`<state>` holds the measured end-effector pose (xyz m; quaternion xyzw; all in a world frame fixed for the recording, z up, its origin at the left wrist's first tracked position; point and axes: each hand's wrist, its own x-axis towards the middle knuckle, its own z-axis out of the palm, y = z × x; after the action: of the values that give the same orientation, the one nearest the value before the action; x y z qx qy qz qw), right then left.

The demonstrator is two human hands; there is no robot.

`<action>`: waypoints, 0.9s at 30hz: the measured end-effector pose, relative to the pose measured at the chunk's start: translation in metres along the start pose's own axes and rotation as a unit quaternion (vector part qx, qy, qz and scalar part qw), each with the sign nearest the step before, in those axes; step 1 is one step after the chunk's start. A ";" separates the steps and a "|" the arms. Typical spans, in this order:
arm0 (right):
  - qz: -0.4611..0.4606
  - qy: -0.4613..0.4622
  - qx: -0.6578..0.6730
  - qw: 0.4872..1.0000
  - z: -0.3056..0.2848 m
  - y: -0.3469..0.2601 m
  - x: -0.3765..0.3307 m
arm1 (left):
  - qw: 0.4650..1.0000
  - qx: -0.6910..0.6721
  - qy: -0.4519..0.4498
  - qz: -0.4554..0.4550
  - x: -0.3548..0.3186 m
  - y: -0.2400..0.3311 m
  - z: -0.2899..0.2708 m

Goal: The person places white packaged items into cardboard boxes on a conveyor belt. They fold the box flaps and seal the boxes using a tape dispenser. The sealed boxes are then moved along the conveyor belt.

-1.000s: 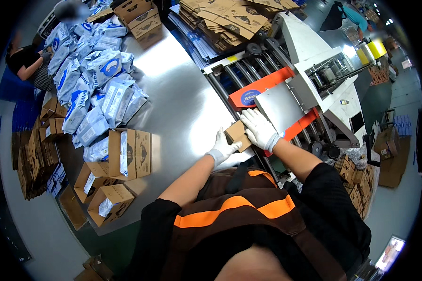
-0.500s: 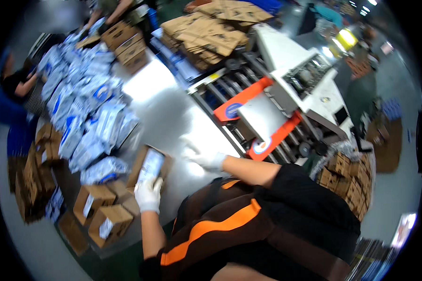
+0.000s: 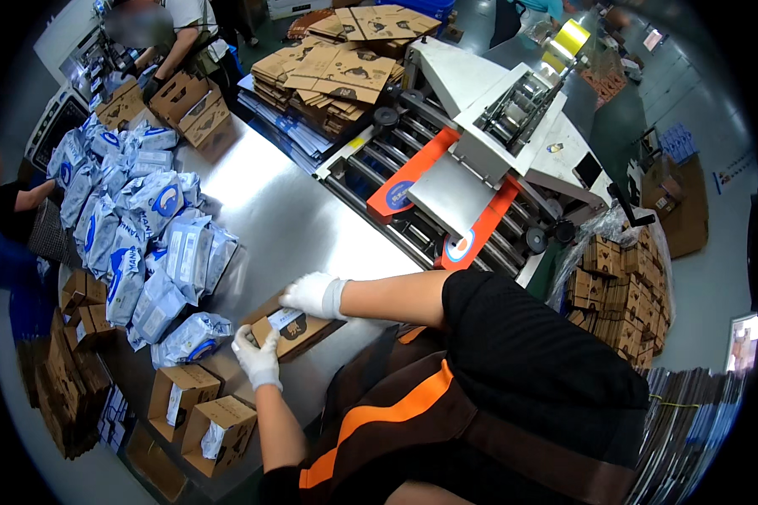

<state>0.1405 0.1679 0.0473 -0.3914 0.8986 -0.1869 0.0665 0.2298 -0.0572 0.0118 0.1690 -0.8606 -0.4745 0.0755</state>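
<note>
- Steel, brushed and shiny, makes up the tabletop (image 3: pixel 286 210); it throws back the overhead light in a pale streak down its middle.
- My left hand (image 3: pixel 257 358), in a white glove, is closed around the near end of a small brown carton (image 3: pixel 290 330) close to the tabletop's near edge.
- My right hand (image 3: pixel 314 295), also gloved in white, lies curled over the far top of the same carton, fingers bent down onto it.
- A white-and-blue packet sits in the carton's open top, between my two hands.
- Along the tabletop's left edge lies a heap of blue-and-white pouches (image 3: pixel 139 244), reaching toward the far left corner.
- Near the left corner closest to me stand open cartons (image 3: pixel 202 408) with packets inside.
- At the tabletop's right edge a roller conveyor (image 3: pixel 413 210) with orange guide plates runs under a white sealing machine (image 3: pixel 514 118).
- Flat brown cardboard blanks (image 3: pixel 337 63) are stacked at the far edge.
- Another person (image 3: pixel 181 34) handles boxes at the far left corner; a second one sits off the left edge.
- Grey concrete floor shows on the right, with bundled flat cartons (image 3: pixel 619 286) stacked beside the machine.
</note>
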 end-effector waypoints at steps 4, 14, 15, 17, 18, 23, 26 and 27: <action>-0.040 0.117 0.029 0.992 -0.055 -0.055 -0.021 | 0.980 -0.079 -0.070 -0.169 -0.006 -0.066 0.020; 0.106 -0.005 0.007 0.994 -0.067 0.120 -0.186 | 0.851 -0.271 -0.410 -0.184 -0.050 0.105 0.194; 0.150 -0.049 0.011 0.987 -0.089 0.127 -0.187 | 0.851 -0.266 -0.409 -0.196 -0.048 0.120 0.216; 0.150 0.137 -0.085 0.975 -0.057 0.141 -0.202 | 0.835 -0.292 -0.415 -0.212 -0.044 0.125 0.240; 0.157 0.136 -0.022 0.978 -0.061 0.135 -0.194 | 0.840 -0.274 -0.445 -0.149 -0.038 0.115 0.233; 0.236 0.261 0.270 0.897 -0.018 0.081 -0.193 | 0.972 0.194 0.009 0.134 -0.019 0.104 0.025; 0.215 0.185 0.286 0.915 0.000 0.050 -0.187 | 0.944 0.100 0.315 0.004 -0.011 0.008 -0.162; 0.205 0.151 0.307 0.917 0.001 0.045 -0.177 | 0.871 0.375 0.319 0.011 -0.026 -0.026 -0.216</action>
<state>0.2315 0.3240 0.0239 -0.1264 0.8569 -0.4927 0.0832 0.3227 -0.2315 0.1068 0.3172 -0.9049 -0.0357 0.2817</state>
